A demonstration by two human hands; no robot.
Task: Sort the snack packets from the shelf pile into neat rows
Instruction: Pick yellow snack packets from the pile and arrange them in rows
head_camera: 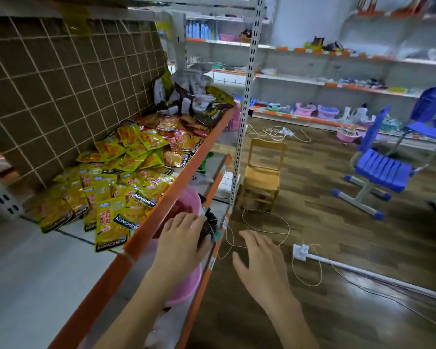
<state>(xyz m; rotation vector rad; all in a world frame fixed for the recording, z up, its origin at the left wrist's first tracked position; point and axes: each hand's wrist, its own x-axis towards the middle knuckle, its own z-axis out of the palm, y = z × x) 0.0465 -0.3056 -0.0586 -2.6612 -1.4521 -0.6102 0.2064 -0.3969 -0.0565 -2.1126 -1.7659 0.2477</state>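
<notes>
right hand point(258, 258) hanging relaxed, holding nothing | left hand point(184, 235) gripping a dark packet point(208, 229) on lower shelf, fingers curling round it | snack packets point(116, 187) piling up-left of that grip, unsorted | step: likely fetching a stray | next: lifting to the shelf point(146, 230) rows

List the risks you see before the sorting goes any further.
1. The yellow packets at the near end overhang the shelf's orange edge; a nudge could knock them off.
2. The left hand has its grip on a dark packet down by the pink basin, away from the pile, so it may get misplaced.
3. Loose cords on the floor by the right hand could trip someone.
</notes>
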